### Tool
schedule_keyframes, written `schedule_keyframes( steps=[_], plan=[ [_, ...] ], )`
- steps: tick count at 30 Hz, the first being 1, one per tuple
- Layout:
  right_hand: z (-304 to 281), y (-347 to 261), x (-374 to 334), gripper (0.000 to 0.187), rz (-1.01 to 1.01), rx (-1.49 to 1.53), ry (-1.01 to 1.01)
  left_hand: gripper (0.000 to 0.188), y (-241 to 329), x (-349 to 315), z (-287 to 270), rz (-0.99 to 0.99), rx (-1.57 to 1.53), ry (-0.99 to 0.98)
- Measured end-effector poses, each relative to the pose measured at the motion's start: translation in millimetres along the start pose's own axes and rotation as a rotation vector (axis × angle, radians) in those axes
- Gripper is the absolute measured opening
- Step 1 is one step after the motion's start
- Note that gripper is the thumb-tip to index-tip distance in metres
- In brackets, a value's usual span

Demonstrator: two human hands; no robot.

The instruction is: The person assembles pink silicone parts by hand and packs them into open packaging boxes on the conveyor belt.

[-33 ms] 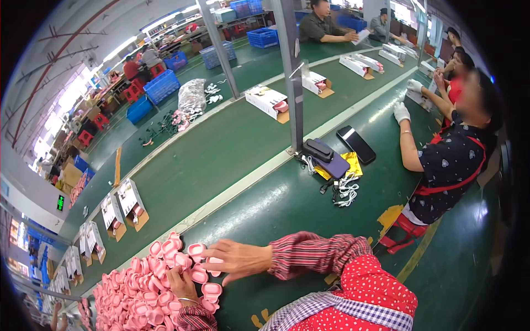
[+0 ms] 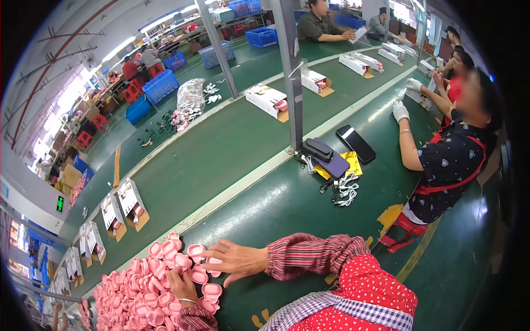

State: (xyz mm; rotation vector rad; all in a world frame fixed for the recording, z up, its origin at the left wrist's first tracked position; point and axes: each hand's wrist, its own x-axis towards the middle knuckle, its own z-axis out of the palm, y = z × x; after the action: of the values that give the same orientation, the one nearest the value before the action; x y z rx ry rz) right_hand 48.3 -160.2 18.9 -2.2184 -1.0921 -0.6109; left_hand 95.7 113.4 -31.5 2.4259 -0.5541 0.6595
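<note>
A large heap of pink plastic parts (image 2: 135,295), each a rounded shell with an oval recess, lies on the green table at the lower left. My left hand (image 2: 182,286), with a thin bracelet at its wrist, reaches into the heap's right side. Its fingers are bent down among the parts; their tips are hidden, so any held piece cannot be made out. To its right, my right hand (image 2: 237,261) hovers with fingers spread, palm down, over a pink part (image 2: 213,267) at the heap's edge. Nothing shows in its grasp.
A conveyor belt (image 2: 193,160) runs beyond the table edge, carrying white boxes (image 2: 266,101) with pink items. Phones (image 2: 356,144), cables (image 2: 346,190) and a yellow packet (image 2: 353,163) lie ahead. A metal post (image 2: 291,77) stands there. At right sits a gloved co-worker (image 2: 452,160).
My right hand and sleeve have shifted very slightly. Across the belt, a worker's white box has tilted a little. Otherwise the scene looks the same.
</note>
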Motion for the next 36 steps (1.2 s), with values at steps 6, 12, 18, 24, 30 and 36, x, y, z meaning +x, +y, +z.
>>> schedule_keyframes(
  steps=[6,12,18,24,30,36],
  plan=[
    [67,23,-18,0.051,0.031,-0.086,-0.054,0.02,9,9,0,-0.012,-0.023,-0.006],
    [62,35,-22,0.03,0.124,-0.165,0.1,0.022,17,12,0,0.035,-0.031,0.023],
    [52,44,-32,0.022,0.191,-0.017,0.178,0.017,16,0,3,-0.014,-0.061,0.022],
    [47,54,-30,0.02,0.213,0.099,0.353,0.011,57,32,-14,0.188,0.024,0.044],
    [23,51,-23,0.022,0.3,0.092,0.271,0.011,62,120,7,0.206,0.243,0.04],
    [34,46,-19,0.018,0.305,0.133,0.262,0.015,26,201,88,-0.063,0.204,-0.108]
  ],
)
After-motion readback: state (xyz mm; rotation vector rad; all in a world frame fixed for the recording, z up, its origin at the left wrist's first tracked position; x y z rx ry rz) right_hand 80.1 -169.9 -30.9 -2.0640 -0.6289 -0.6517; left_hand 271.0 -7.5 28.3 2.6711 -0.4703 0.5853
